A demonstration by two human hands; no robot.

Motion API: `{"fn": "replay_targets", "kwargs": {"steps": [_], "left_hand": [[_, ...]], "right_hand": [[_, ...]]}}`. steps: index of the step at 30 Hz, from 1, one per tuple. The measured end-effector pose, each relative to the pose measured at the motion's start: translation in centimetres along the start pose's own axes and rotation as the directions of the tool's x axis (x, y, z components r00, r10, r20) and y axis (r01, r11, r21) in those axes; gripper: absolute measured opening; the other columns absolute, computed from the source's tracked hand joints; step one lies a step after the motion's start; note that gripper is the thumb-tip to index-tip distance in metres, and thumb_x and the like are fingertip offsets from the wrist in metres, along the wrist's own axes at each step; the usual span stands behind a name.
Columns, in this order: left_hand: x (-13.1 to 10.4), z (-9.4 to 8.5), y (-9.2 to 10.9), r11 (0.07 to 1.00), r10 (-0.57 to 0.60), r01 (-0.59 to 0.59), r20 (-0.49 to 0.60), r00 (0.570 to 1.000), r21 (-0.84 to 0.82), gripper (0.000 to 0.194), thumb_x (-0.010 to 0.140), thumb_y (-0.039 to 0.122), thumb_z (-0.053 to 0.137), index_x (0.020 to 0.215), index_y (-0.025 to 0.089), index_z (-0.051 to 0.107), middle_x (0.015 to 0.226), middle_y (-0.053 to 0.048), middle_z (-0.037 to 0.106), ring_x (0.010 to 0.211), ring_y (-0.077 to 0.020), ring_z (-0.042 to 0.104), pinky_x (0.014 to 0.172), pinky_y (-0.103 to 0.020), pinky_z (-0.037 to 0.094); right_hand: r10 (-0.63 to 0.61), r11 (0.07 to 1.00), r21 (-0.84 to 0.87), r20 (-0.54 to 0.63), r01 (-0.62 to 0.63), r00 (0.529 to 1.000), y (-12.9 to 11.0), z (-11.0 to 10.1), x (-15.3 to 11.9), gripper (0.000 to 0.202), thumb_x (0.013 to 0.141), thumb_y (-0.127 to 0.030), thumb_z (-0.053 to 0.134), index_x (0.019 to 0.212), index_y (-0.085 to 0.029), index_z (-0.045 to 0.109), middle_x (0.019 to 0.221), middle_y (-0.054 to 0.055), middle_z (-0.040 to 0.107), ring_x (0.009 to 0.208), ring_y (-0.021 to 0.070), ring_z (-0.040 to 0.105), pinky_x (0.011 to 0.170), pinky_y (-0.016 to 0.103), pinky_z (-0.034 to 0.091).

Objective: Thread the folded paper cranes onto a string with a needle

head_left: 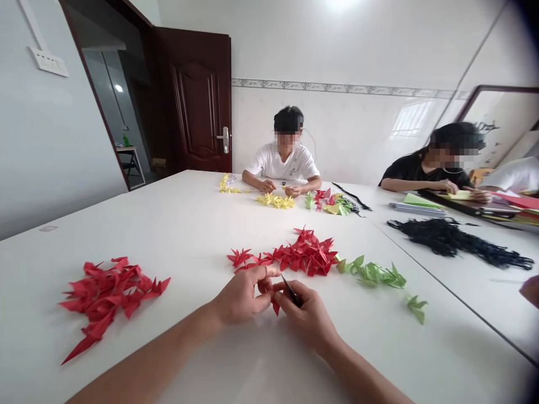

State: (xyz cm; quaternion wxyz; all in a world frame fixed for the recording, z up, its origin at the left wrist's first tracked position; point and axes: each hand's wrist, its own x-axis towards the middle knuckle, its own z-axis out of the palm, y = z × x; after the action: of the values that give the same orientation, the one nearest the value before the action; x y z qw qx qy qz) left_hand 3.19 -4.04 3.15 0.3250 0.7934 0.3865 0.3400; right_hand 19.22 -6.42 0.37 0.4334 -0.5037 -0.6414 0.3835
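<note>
My left hand (242, 297) and my right hand (309, 314) meet over the white table, both with fingers pinched. Between their fingertips is a small red folded paper piece (275, 307), apparently a paper crane, mostly covered by the fingers. A slim dark pointed tool (291, 290) lies in my right hand, its tip toward the upper left; its exact kind is unclear. Just beyond my hands is a heap of red paper cranes (309, 252). Green paper cranes (374, 275) lie to its right, and another red pile (109, 292) rests at the left.
Across the white table (181, 224), a person in a white shirt (286, 160) works by yellow paper cranes (275, 201). A bundle of black cords (455, 238) lies at right. Beyond it, a person in black (415, 168) handles paper. Part of another hand (531, 290) shows at the right edge.
</note>
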Motion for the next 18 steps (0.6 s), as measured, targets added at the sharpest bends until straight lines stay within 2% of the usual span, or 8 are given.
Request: {"fn": "replay_targets", "kwargs": {"steps": [5, 8, 10, 12, 14, 16, 18], "left_hand": [[-0.9, 0.2, -0.7, 0.996, -0.072, 0.070, -0.032, 0.997, -0.063, 0.031, 0.075, 0.025, 0.053, 0.105, 0.020, 0.056, 0.075, -0.001, 0.062, 0.070, -0.0134, 0.057, 0.064, -0.026, 0.043], [-1.2, 0.3, -0.1, 0.987, -0.103, 0.086, -0.123, 0.987, -0.136, 0.025, 0.074, 0.026, 0.056, 0.099, 0.022, 0.059, 0.092, -0.005, 0.062, 0.086, -0.0169, 0.056, 0.072, -0.029, 0.044], [-1.3, 0.6, 0.1, 0.960, -0.149, 0.113, -0.126, 0.981, -0.258, 0.025, 0.073, 0.027, 0.059, 0.097, 0.022, 0.058, 0.102, -0.007, 0.059, 0.094, -0.0190, 0.054, 0.073, -0.030, 0.045], [-1.3, 1.1, 0.1, 0.886, -0.179, 0.151, -0.023, 0.984, -0.438, 0.028, 0.073, 0.028, 0.060, 0.099, 0.021, 0.056, 0.096, -0.007, 0.060, 0.089, -0.0179, 0.057, 0.072, -0.030, 0.046], [-1.2, 1.7, -0.3, 0.796, -0.157, 0.163, 0.061, 0.986, -0.584, 0.028, 0.072, 0.028, 0.061, 0.098, 0.019, 0.055, 0.085, -0.005, 0.061, 0.079, -0.0150, 0.058, 0.072, -0.030, 0.047], [-1.1, 2.0, -0.7, 0.763, -0.138, 0.134, 0.042, 0.989, -0.632, 0.025, 0.072, 0.027, 0.062, 0.095, 0.017, 0.056, 0.080, -0.003, 0.060, 0.075, -0.0130, 0.058, 0.074, -0.030, 0.047], [-1.0, 2.1, -1.1, 0.790, -0.147, 0.102, -0.024, 0.989, -0.604, 0.023, 0.073, 0.027, 0.062, 0.093, 0.017, 0.057, 0.079, -0.003, 0.059, 0.074, -0.0123, 0.057, 0.074, -0.029, 0.047]], "right_hand": [[-0.036, 0.993, -0.108, 0.020, 0.038, 0.999, 0.1, 0.3, -0.1, 0.019, 0.074, -0.033, 0.055, 0.072, -0.016, 0.064, 0.063, 0.000, 0.051, 0.056, 0.0100, 0.042, 0.051, 0.021, 0.034], [0.010, 0.999, -0.033, -0.024, -0.011, 1.000, 0.0, 0.2, 0.0, 0.025, 0.074, -0.039, 0.056, 0.071, -0.015, 0.064, 0.063, 0.000, 0.052, 0.058, 0.0108, 0.044, 0.053, 0.022, 0.036], [0.052, 0.997, 0.068, -0.069, -0.047, 0.996, 0.0, 0.1, 0.0, 0.029, 0.073, -0.043, 0.057, 0.074, -0.015, 0.064, 0.062, 0.001, 0.053, 0.058, 0.0111, 0.044, 0.055, 0.023, 0.037], [0.094, 0.986, 0.146, -0.088, -0.081, 0.992, -0.1, 0.0, 0.0, 0.031, 0.071, -0.046, 0.059, 0.077, -0.016, 0.064, 0.061, 0.000, 0.053, 0.057, 0.0112, 0.045, 0.052, 0.023, 0.037], [0.139, 0.977, 0.171, -0.075, -0.124, 0.987, -0.2, 0.0, 0.0, 0.033, 0.070, -0.048, 0.060, 0.079, -0.016, 0.065, 0.060, 0.000, 0.053, 0.054, 0.0107, 0.044, 0.047, 0.022, 0.034], [0.158, 0.976, 0.165, -0.076, -0.144, 0.985, -0.3, 0.1, -0.2, 0.037, 0.070, -0.050, 0.059, 0.086, -0.017, 0.065, 0.059, 0.000, 0.053, 0.052, 0.0104, 0.043, 0.044, 0.022, 0.032], [0.130, 0.984, 0.139, -0.106, -0.115, 0.986, -0.7, 0.2, -0.5, 0.043, 0.070, -0.051, 0.058, 0.095, -0.016, 0.063, 0.062, 0.000, 0.054, 0.053, 0.0105, 0.044, 0.044, 0.022, 0.033]]}}
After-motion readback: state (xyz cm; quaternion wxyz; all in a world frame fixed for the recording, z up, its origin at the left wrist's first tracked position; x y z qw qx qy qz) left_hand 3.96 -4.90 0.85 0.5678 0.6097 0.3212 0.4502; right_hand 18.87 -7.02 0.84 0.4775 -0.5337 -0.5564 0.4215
